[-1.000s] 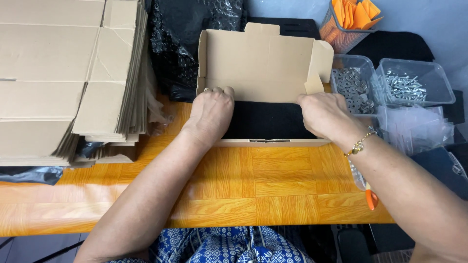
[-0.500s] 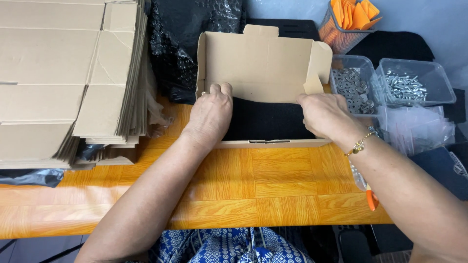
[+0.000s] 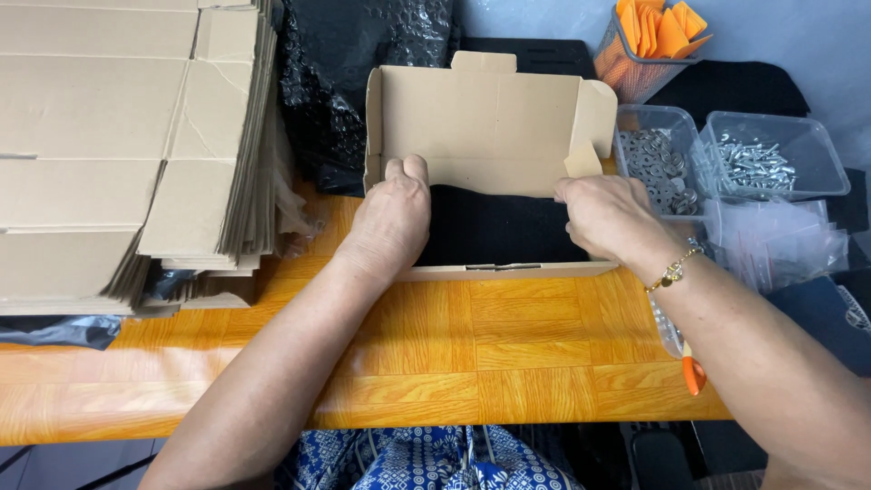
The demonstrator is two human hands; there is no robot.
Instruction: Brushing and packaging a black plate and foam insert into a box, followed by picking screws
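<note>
An orange wood-patterned table is seen, with a stack of flat brown cartons at ten o'clock and black bubble wrap at twelve. At centre lies an open cardboard box holding black material, its lid raised. The left hand and right hand are pressed into the box with fingers curled at its edges; clear tubs of metal hardware are set at two o'clock.

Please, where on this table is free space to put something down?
The bare orange wooden tabletop is free between both forearms, from the open brown cardboard box to the near edge. Crowded: flat cardboard stack left, clear plastic hardware tubs right.
</note>
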